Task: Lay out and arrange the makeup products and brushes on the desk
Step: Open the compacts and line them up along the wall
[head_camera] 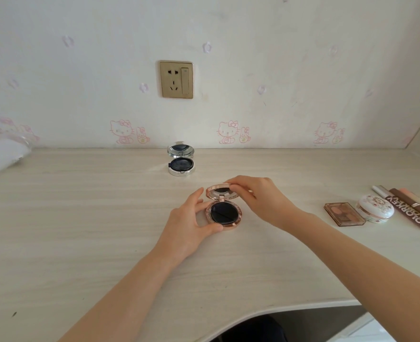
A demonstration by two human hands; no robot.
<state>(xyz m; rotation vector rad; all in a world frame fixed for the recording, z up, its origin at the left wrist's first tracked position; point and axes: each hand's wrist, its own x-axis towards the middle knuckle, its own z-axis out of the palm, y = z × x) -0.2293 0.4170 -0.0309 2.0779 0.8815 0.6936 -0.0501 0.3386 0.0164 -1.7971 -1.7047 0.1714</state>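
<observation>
A rose-gold round compact (224, 214) lies open at the middle of the desk (80, 218), showing a black puff in its base. My left hand (191, 223) grips the base from the left side with thumb and fingers. My right hand (258, 196) pinches the top edge of its raised lid. A silver compact (181, 162) stands open farther back near the wall. At the right lie a brown eyeshadow palette (344, 214), a white flowered round case (374, 209) and several tubes and pens (411, 206) side by side.
A clear plastic bag with something white in it (1, 154) lies at the desk's far left. A gold wall socket (176, 79) is set above the desk. The desk's front edge curves inward at the lower right.
</observation>
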